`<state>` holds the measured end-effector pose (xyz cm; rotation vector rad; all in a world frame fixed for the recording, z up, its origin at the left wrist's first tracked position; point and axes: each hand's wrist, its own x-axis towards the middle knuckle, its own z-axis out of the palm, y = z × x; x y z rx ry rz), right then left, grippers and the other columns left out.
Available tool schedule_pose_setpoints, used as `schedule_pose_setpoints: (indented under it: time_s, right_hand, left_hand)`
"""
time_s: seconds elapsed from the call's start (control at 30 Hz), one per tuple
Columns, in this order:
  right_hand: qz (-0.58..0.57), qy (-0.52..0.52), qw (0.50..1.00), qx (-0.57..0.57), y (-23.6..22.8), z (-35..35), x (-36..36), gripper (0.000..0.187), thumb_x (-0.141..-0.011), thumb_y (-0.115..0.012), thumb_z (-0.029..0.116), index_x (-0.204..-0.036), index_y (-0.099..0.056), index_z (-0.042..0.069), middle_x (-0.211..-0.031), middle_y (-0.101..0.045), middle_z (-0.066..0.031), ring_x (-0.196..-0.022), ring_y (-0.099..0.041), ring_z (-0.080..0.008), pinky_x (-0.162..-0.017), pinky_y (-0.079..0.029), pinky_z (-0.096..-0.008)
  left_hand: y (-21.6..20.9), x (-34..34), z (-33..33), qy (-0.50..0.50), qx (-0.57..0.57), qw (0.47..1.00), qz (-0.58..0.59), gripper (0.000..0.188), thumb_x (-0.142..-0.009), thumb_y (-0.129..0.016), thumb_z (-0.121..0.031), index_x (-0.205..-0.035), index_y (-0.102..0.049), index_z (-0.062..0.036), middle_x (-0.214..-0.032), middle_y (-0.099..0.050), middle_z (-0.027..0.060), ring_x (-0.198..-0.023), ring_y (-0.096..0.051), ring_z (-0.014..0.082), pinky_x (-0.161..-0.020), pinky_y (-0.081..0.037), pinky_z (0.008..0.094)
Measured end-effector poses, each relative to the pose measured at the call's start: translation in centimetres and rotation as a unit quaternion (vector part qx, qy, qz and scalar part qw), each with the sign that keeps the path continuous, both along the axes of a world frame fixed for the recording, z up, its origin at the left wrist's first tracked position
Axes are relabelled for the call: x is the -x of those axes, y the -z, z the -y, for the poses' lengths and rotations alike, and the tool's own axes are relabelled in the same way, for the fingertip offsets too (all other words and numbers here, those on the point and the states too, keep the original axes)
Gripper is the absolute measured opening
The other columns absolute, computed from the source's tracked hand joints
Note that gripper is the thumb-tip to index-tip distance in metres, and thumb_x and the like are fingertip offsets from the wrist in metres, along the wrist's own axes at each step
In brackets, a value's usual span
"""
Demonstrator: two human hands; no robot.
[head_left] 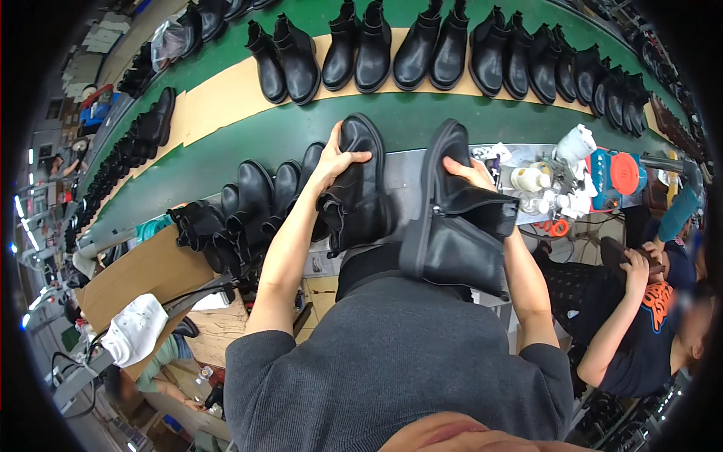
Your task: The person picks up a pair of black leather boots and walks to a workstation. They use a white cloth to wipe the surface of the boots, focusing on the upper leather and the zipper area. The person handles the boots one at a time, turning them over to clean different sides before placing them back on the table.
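Observation:
In my left hand (343, 162) is a black ankle boot (363, 197), gripped near its toe, with the toe pointing away from me and the shaft toward my body. My right hand (470, 173) holds a second black ankle boot (457, 248), tipped on its side so that the sole edge faces left; the thumb lies on its upper and the other fingers are partly hidden. The two boots are apart, above the edge of a grey metal worktop (403, 177). Just left of my left hand stand several more black boots (254, 190).
Pairs of black boots (358, 49) line a tan strip on the green conveyor belt (301, 124). At right are bottles (531, 178), orange-handled scissors (556, 227) and a teal-and-orange container (622, 175). A co-worker (633, 331) handles a brown shoe there. Cardboard (147, 282) stands at left.

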<state>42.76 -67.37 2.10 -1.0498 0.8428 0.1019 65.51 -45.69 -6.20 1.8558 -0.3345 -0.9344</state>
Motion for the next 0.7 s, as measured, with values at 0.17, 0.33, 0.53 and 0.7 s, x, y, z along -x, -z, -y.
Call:
schedule_pose_setpoints:
  time_s: [0.17,0.33,0.53,0.7]
  right_hand:
    - [0.069,-0.042,0.971,-0.224,0.9,2.1,0.7,0.049,-0.087,-0.064,0.039,-0.113,-0.056,-0.002,-0.09,-0.065,-0.014,-0.078,-0.066,-0.0232,-0.068,-0.055,-0.0324]
    - [0.372,-0.093,0.825,-0.416,2.9,1.7,-2.2,0.088,-0.084,-0.056,0.057,-0.143,-0.02,0.004,-0.128,-0.043,-0.0307,-0.111,-0.053,-0.0452,-0.081,-0.054,-0.0508]
    - [0.393,-0.063,0.789,-0.468,-1.1,0.5,-4.5,0.089,-0.083,-0.056,0.061,-0.143,-0.023,0.003,-0.127,-0.044,-0.0305,-0.111,-0.052,-0.0466,-0.078,-0.055,-0.0504]
    - [0.164,-0.1,0.911,-0.365,-1.7,1.4,-4.2,0.067,-0.086,-0.057,0.051,-0.124,-0.048,-0.002,-0.107,-0.061,-0.0215,-0.091,-0.065,-0.0297,-0.074,-0.056,-0.0368]
  left_hand:
    - [-8.3,1.7,0.5,-0.105,0.169,0.951,-0.235,0.081,-0.082,-0.066,-0.01,-0.146,-0.018,-0.0059,-0.11,-0.06,0.0161,-0.089,-0.066,0.0218,-0.074,-0.057,0.0347]
    - [-13.2,5.8,-0.2,-0.155,0.415,0.725,-0.527,0.055,-0.093,-0.052,-0.038,-0.134,-0.042,-0.0031,-0.125,-0.056,0.0146,-0.096,-0.065,0.0246,-0.082,-0.055,0.0391]
    - [-15.8,8.0,-1.6,-0.188,0.499,0.72,-0.444,0.055,-0.092,-0.052,-0.036,-0.136,-0.039,-0.0037,-0.122,-0.058,0.0142,-0.096,-0.064,0.0249,-0.083,-0.054,0.0393]
    - [-13.4,1.7,-4.9,-0.183,0.349,0.804,-0.445,0.058,-0.092,-0.053,-0.033,-0.139,-0.035,-0.0045,-0.119,-0.059,0.0139,-0.095,-0.064,0.0252,-0.084,-0.054,0.0395]
